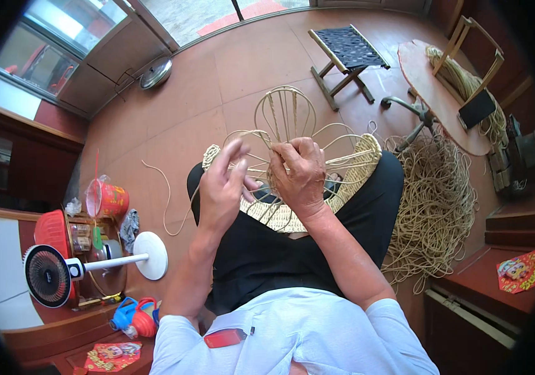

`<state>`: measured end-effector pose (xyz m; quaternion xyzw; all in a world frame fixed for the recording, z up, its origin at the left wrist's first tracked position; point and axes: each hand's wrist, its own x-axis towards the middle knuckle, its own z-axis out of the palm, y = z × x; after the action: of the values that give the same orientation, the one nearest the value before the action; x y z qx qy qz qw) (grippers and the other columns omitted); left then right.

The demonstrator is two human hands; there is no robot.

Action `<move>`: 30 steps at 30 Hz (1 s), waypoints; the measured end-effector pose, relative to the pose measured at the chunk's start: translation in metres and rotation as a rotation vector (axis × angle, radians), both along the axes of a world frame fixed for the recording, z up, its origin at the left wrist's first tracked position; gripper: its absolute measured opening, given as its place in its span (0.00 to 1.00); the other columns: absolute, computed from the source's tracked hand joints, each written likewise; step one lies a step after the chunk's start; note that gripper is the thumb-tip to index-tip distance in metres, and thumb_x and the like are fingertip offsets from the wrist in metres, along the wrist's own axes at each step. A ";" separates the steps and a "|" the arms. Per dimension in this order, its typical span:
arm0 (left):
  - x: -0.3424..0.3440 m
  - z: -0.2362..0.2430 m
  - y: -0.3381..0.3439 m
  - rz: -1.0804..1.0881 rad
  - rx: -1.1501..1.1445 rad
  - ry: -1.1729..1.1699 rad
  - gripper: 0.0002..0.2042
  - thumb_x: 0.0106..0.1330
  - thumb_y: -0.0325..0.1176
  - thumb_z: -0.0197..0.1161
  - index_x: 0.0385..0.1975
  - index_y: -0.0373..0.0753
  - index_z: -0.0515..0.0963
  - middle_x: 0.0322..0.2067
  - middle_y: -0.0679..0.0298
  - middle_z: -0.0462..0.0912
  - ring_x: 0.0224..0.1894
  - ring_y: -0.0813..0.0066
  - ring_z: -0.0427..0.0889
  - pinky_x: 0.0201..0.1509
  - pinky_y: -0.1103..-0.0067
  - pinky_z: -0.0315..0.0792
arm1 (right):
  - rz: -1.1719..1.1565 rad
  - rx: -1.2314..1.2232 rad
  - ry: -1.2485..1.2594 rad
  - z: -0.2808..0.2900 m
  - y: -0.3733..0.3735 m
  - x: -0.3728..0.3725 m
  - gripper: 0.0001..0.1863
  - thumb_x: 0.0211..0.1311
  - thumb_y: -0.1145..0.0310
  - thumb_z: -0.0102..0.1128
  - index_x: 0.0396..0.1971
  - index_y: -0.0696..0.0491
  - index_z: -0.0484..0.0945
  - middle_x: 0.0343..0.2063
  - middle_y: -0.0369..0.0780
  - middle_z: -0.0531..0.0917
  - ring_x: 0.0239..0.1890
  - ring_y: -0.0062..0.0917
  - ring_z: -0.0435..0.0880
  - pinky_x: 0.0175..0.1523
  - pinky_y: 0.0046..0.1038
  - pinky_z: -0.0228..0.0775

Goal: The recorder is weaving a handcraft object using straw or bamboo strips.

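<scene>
Across my lap lies a woven wire-framed piece, with a curved band of tan cord weave and thin bare ribs. A rounded loop of ribs stands up at its far side. My right hand is closed at the middle of the ribs, its fingertips pinched on tan cord; the exact grip is partly hidden. Just left of it, my left hand is raised and blurred, its fingers apart, with no held thing visible. A loose cord trails from near the left hand onto the floor.
A large heap of tan cord lies right of my knee. Beyond stand a folding stool and a round-topped table. At left are a white fan, a red bucket and a blue jug. A lidded pan sits far left.
</scene>
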<state>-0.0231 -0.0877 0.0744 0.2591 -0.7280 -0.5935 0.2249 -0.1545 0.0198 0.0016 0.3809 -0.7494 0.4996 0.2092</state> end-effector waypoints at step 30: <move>0.374 -0.083 -0.168 0.776 0.460 -0.105 0.23 0.84 0.51 0.64 0.65 0.39 0.84 0.22 0.75 0.67 0.21 0.86 0.63 0.30 0.84 0.62 | -0.094 0.044 0.099 0.007 -0.011 0.001 0.09 0.57 0.64 0.72 0.28 0.46 0.78 0.33 0.35 0.75 0.35 0.32 0.78 0.40 0.40 0.68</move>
<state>0.3510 -0.2559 -0.0088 0.5858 -0.4368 -0.5976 0.3301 -0.1530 0.0090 0.0088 0.3739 -0.7660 0.4531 0.2611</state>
